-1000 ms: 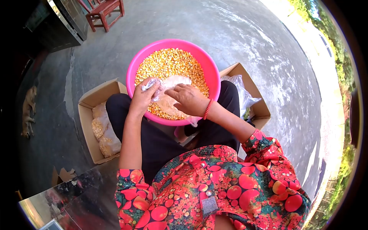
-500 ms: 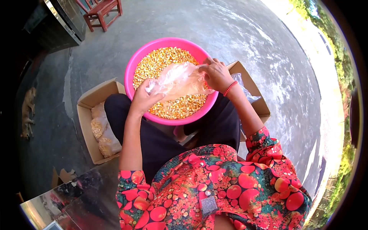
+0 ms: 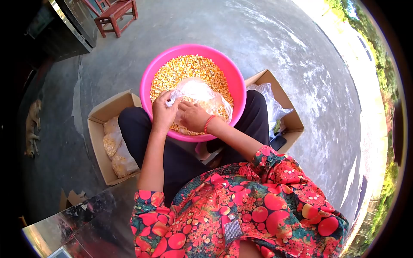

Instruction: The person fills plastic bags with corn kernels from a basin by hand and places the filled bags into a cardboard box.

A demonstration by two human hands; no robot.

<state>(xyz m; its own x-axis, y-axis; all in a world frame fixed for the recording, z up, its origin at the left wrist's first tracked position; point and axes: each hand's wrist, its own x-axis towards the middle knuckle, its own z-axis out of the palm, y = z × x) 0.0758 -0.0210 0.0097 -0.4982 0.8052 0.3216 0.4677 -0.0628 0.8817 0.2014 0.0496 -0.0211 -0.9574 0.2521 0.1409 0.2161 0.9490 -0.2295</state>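
Centrally, left hand (image 3: pixel 164 109) clamped on gathered edge of one clear plastic bag (image 3: pixel 195 88); right hand (image 3: pixel 194 117), wearing one red bracelet (image 3: pixel 209 123), just beside it, fingers bunched against same bag, cannot tell whether pinching. Bag lies over corn kernels (image 3: pixel 185 69), too many to count, inside one pink basin (image 3: pixel 237 79) between two knees (image 3: pixel 129 122). Two cardboard boxes flank these: left box (image 3: pixel 97 129) holding at least two bags of corn (image 3: pixel 122 163); right box (image 3: pixel 289 101), crumpled plastic (image 3: pixel 271 103), one dark flat object (image 3: pixel 278 142). Farther off, one red chair (image 3: pixel 114 15), one tan animal (image 3: pixel 32 124) lying down.
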